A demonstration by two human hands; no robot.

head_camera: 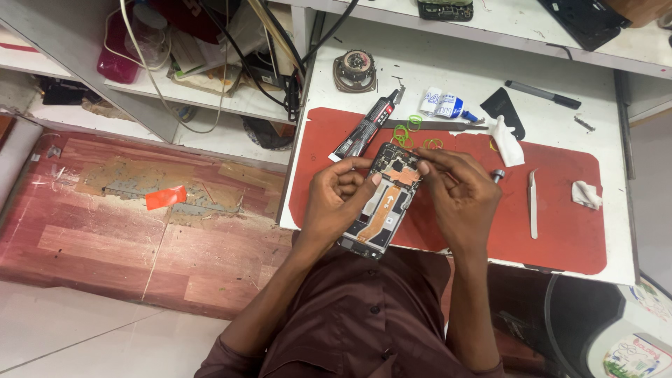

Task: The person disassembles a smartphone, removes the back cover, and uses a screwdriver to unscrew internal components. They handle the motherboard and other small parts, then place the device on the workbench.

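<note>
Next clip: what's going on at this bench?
A person holds an opened phone, back cover off and its insides showing, over a red mat on a white table. The left hand grips its left edge, while the right hand has fingertips at the top end near the camera area. A glue tube, green rubber bands, tweezers and white cloth scraps lie around, untouched.

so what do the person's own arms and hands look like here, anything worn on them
Both hands are bare: no gloves, rings, watch or bands show on the left hand or the right hand. The forearms are uncovered too. Dark maroon shirt sleeves are pushed or rolled up near the elbows, matching the buttoned shirt with dark buttons down its front.
</note>
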